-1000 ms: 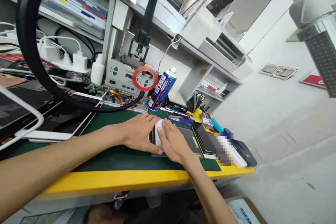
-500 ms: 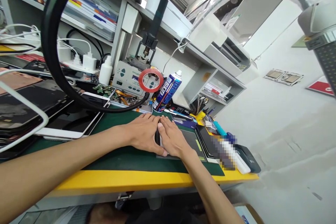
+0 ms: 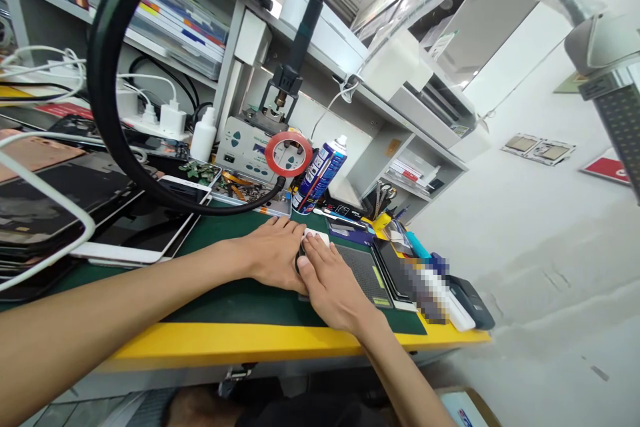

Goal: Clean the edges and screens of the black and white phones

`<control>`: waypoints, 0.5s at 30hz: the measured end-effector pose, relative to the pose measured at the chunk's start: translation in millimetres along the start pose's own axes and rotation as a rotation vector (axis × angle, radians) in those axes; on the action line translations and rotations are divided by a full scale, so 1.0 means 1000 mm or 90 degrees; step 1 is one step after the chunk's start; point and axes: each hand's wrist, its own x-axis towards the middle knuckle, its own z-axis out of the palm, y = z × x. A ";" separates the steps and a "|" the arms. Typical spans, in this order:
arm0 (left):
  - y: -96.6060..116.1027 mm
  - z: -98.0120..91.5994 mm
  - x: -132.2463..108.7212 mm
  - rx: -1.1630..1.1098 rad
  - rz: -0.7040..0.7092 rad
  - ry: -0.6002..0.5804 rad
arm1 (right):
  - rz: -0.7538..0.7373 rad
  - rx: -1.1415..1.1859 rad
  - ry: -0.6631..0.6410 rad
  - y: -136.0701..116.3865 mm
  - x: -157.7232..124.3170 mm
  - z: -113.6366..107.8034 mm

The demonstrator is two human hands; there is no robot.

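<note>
A phone-like device with a white rounded end (image 3: pixel 320 236) lies on the green mat (image 3: pixel 225 300), mostly hidden under both hands. My left hand (image 3: pixel 277 250) grips its left side, fingers toward the far end, its thumb hidden by the other hand. Flat over the face of the device lies my right hand (image 3: pixel 333 280), fingers stretched out and close together, nothing grasped in them. Its fingertips reach near the white end. Just right of the hands a dark gridded pad (image 3: pixel 363 273) rests on the mat.
A black flexible arm (image 3: pixel 103 80) loops over the bench's left side, above stacked tablets (image 3: pixel 135 227). Behind the hands stand a blue spray can (image 3: pixel 320 173), a red tape roll (image 3: pixel 289 153) and a control box (image 3: pixel 240 147). Dark panels (image 3: pixel 393 267) lie at right.
My right hand has slid toward me and slightly right, uncovering the device's white far end. It now covers my left thumb. My left hand has hardly moved.
</note>
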 end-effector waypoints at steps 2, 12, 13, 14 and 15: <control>0.001 -0.002 0.000 0.005 -0.001 -0.009 | -0.006 -0.007 0.005 -0.005 -0.009 0.002; -0.001 0.000 -0.002 -0.010 0.013 -0.003 | -0.004 -0.034 0.006 -0.022 -0.048 0.000; -0.001 0.001 -0.002 -0.008 0.018 -0.003 | -0.003 -0.035 0.005 -0.022 -0.051 -0.001; -0.001 0.001 -0.002 -0.006 0.022 -0.004 | -0.002 -0.037 0.003 -0.022 -0.054 -0.001; -0.001 0.002 -0.002 -0.004 0.025 -0.006 | -0.001 -0.039 0.002 -0.022 -0.056 -0.001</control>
